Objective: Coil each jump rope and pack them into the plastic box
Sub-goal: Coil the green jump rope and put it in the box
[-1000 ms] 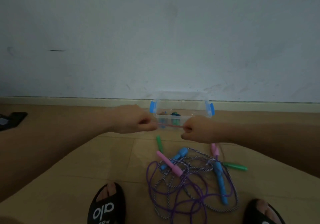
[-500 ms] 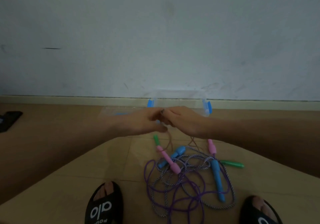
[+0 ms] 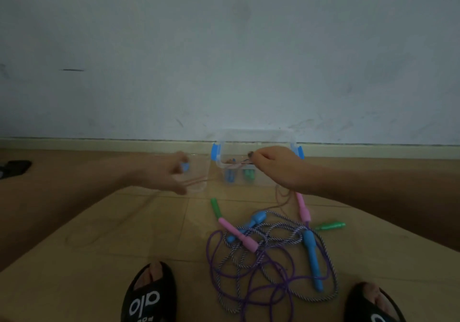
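Observation:
A thin pinkish jump rope point(image 3: 225, 170) stretches between my two hands in front of the clear plastic box point(image 3: 258, 184) with blue clips, which stands by the wall. My right hand point(image 3: 276, 168) pinches the rope over the box's front rim; a slack length hangs from it to the floor. My left hand point(image 3: 168, 173), blurred, holds the rope's other stretch to the left of the box. Blue and green handles point(image 3: 239, 175) show inside the box. A tangle of purple and striped ropes point(image 3: 268, 259) with pink, blue and green handles lies on the floor below.
A clear lid point(image 3: 199, 183) lies beside the box, behind my left hand. My two feet in black slippers point(image 3: 146, 296) stand at the bottom edge either side of the tangle. A dark object point(image 3: 15, 168) lies at the far left. The wall is close behind the box.
My hands met in front of the box half a second ago and have now drawn apart again, the left swinging out to the left with the rope.

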The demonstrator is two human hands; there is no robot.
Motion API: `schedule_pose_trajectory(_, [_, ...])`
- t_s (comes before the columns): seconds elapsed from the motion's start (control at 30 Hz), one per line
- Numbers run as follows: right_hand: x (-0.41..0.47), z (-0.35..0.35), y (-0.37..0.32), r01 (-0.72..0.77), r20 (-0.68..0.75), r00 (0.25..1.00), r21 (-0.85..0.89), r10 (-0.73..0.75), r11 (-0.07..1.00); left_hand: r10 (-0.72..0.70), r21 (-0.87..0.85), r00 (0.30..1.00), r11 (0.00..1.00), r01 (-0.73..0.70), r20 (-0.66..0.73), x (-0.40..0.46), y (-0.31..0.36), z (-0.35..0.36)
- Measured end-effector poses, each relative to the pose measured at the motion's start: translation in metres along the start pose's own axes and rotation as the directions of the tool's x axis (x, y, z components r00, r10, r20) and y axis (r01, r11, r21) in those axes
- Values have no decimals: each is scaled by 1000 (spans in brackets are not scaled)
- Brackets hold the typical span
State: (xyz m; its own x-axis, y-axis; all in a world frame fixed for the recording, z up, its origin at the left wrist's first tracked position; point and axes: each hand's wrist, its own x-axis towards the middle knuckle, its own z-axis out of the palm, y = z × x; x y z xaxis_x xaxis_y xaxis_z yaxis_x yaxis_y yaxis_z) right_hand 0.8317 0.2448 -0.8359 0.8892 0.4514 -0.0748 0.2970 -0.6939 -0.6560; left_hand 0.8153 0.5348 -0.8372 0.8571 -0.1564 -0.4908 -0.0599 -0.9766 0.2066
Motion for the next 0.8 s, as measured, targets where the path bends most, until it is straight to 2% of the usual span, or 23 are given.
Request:
schedule_pose_trajectory(0.03, [0, 5, -10, 33, 2, 999, 30, -33, 999, 111, -175, 992, 977, -119, -55, -3, 19, 3])
schedule_pose_trajectory(0.1, [1, 13, -28, 73, 0, 997, 106, -73, 992, 295, -418, 944, 847, -329, -145, -2, 56, 5])
schedule_pose_trajectory(0.17, [4, 14, -36, 52, -37, 998, 215, -45, 975, 358, -417, 914, 813, -406, -191, -1, 85, 2])
schedule_pose_trajectory(0.23, [7, 11, -34, 18, -57, 998, 222, -5, 975, 373, -165, 895, 894, -417, -243, -4, 89, -1])
schedule_pose_trajectory(0.3, [6, 5, -23, -2, -19, 1000, 111, 4, 994, 393, 130, 884, 919, -372, -251, -8, 73, -3])
schedule_pose_trajectory(0.33, [3, 3, -16, -10, 8, 1000, 50, 10, 999, 357, 246, 909, 921, -304, -214, -8, 60, -3])
schedule_pose_trajectory(0.43, [-4, 0, 1, -58, 46, 997, -32, 59, 998, 63, 412, 989, 911, -1, -137, -6, 22, -6])
schedule_pose_trajectory(0.5, [-4, 2, -4, -49, 25, 998, 0, 49, 999, -92, 484, 995, 870, 95, -30, -2, 8, -5])
schedule_pose_trajectory(0.53, [-3, 4, -10, -23, 14, 1000, 24, 22, 999, -111, 435, 994, 895, 95, 10, -2, 8, -4])
schedule_pose_trajectory(0.57, [-2, 5, -18, 13, 4, 1000, 41, -13, 999, -94, 305, 995, 949, 80, 30, 0, 11, -2])
schedule_pose_trajectory(0.6, [-1, 7, -25, 48, -3, 999, 55, -48, 997, -33, 75, 999, 997, 31, 25, -1, 19, 0])
schedule_pose_trajectory(0.63, [-1, 8, -33, 80, -7, 997, 71, -80, 994, 79, -142, 996, 986, -83, -35, -3, 31, 0])
schedule_pose_trajectory(0.7, [0, 10, -43, 122, -22, 993, 104, -120, 987, 269, -439, 949, 842, -314, -163, -7, 61, -1])
schedule_pose_trajectory(0.77, [2, 8, -47, 130, -58, 991, 144, -123, 981, 336, -540, 908, 730, -419, -251, -10, 86, -4])
schedule_pose_trajectory(0.8, [3, 6, -46, 121, -73, 991, 166, -111, 979, 328, -538, 903, 726, -429, -277, -9, 90, -5])
